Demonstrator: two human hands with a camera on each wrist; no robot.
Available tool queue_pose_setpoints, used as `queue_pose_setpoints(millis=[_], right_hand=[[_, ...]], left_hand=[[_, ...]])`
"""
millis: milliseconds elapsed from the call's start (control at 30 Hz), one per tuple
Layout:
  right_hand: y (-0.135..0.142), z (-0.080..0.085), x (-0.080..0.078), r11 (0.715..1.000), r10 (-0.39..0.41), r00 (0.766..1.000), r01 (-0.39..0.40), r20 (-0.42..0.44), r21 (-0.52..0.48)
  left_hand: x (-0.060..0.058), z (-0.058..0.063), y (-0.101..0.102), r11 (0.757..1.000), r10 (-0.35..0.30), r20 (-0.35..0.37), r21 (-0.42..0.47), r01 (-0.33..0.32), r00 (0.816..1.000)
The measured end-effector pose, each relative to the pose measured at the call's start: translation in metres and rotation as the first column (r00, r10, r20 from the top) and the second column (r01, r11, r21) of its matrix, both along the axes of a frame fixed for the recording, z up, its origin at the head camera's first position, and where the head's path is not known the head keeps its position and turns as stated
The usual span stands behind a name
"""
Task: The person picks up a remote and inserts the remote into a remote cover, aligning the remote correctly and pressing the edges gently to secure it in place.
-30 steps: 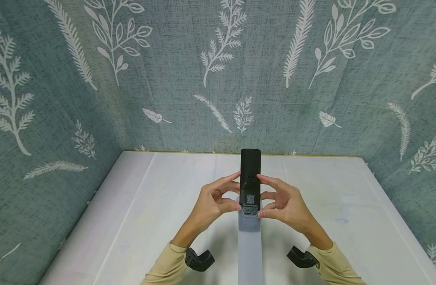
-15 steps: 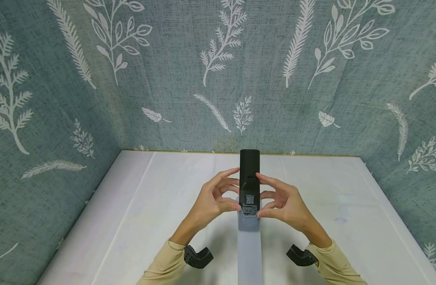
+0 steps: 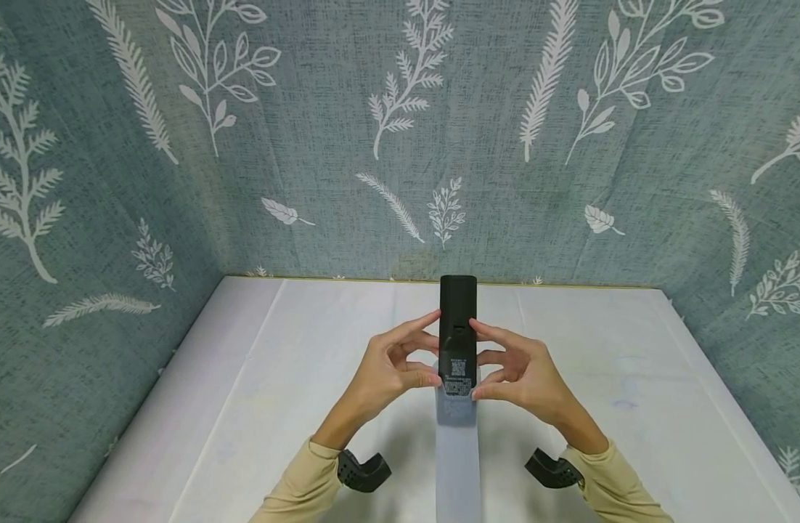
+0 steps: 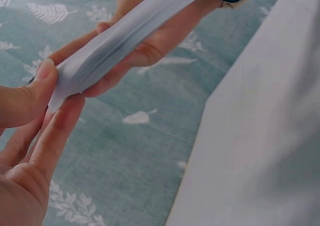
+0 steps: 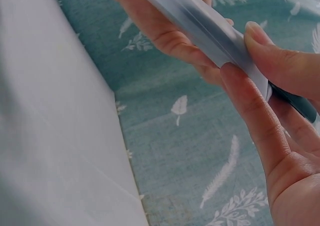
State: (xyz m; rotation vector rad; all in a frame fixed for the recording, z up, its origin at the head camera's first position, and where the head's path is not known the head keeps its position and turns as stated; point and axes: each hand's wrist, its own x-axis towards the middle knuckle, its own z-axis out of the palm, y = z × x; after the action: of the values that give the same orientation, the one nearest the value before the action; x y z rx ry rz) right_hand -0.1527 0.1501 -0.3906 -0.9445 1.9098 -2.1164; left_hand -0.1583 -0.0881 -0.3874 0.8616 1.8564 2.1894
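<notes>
In the head view, the remote [image 3: 458,309] is over the table [image 3: 295,378], its near end in the cloudy bag [image 3: 457,454], between left hand [image 3: 396,367] and right hand [image 3: 520,370]. In the left wrist view, thumb and fingers pinch the bag's edge. In the right wrist view, thumb and fingers clamp the opposite edge.

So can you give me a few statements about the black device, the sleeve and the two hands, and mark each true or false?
1. The black device sits partly inside the translucent sleeve. True.
2. One hand alone touches the sleeve. False: the left hand and right hand both hold it.
3. A printed label on the device faces the head camera. True.
4. The table is dark green. False: the table is white.
</notes>
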Motion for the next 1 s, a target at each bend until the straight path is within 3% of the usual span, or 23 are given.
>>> queue_pose_setpoints(millis=[1000], right_hand=[[-0.0010,-0.0013,0.0013,1.000,0.005,1.000,-0.005,-0.007,-0.012]], left_hand=[[0.0028,-0.0003,-0.0007,0.999,0.039,0.001,-0.026,-0.039,0.999]])
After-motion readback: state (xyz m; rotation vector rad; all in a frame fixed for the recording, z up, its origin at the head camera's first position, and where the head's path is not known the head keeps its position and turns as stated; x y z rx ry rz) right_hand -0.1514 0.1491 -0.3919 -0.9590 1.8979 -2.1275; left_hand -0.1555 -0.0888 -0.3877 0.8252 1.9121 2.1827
